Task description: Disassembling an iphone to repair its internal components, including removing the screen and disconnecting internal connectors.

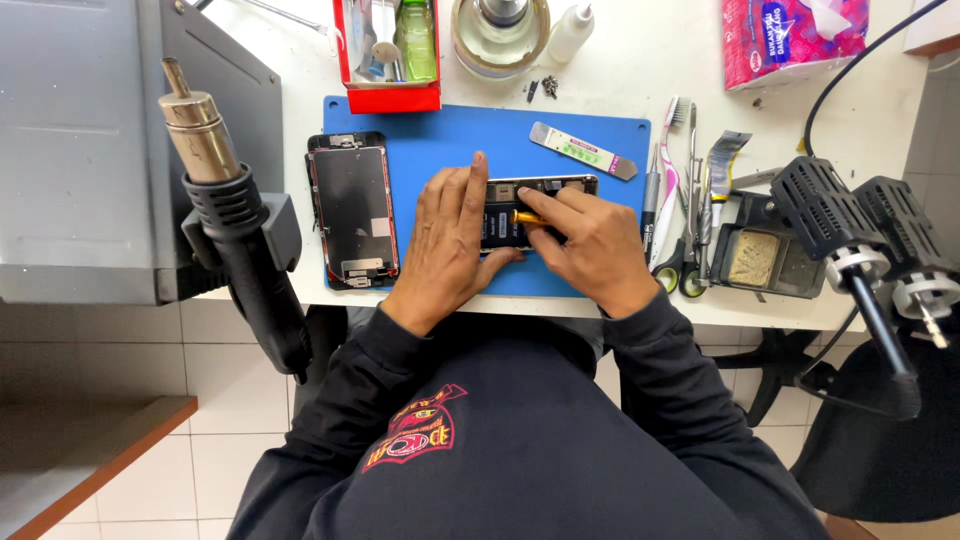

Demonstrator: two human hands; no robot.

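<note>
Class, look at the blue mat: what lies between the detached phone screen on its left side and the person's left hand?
Nothing: in the head view, bare blue mat separates the detached screen from the left hand, which steadies the opened phone.

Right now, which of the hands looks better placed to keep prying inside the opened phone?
Probably the right hand: it pinches the yellow tool, whose tip lies inside the opened phone. The left hand lies flat on the phone, steadying it.

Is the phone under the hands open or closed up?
Open. The phone shows its inner parts between the left hand and right hand, and its removed screen lies apart, on the blue mat's left edge.
</note>
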